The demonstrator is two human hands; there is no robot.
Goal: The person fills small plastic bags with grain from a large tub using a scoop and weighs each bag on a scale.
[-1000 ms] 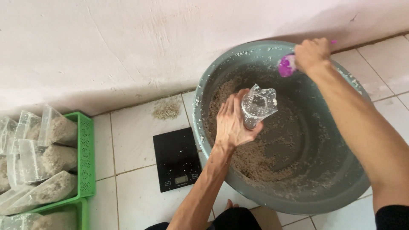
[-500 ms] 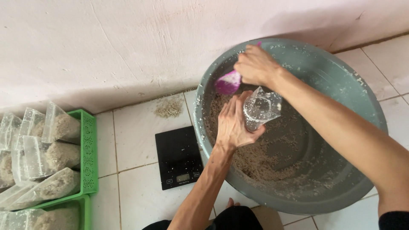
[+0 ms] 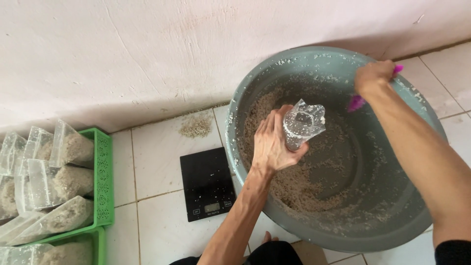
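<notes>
A large grey basin [image 3: 245,98] tilts against the wall, with a layer of brownish grain [image 3: 294,184] spread over its inside. My left hand [image 3: 271,147] holds a small clear plastic bag [image 3: 301,122] upright over the grain, its mouth open. My right hand [image 3: 374,77] is at the basin's upper right wall, closed around a pink scoop [image 3: 355,102] whose bowl points down into the basin.
A black digital scale [image 3: 206,184] lies on the white floor tiles left of the basin. Green plastic baskets [image 3: 100,186] at the far left hold several filled clear bags [image 3: 59,179]. A small spill of grain [image 3: 195,126] lies by the wall.
My right hand swung with the pink scoop from the basin's upper left, beside the bag, back across to the upper right wall. My left hand and the bag stayed put.
</notes>
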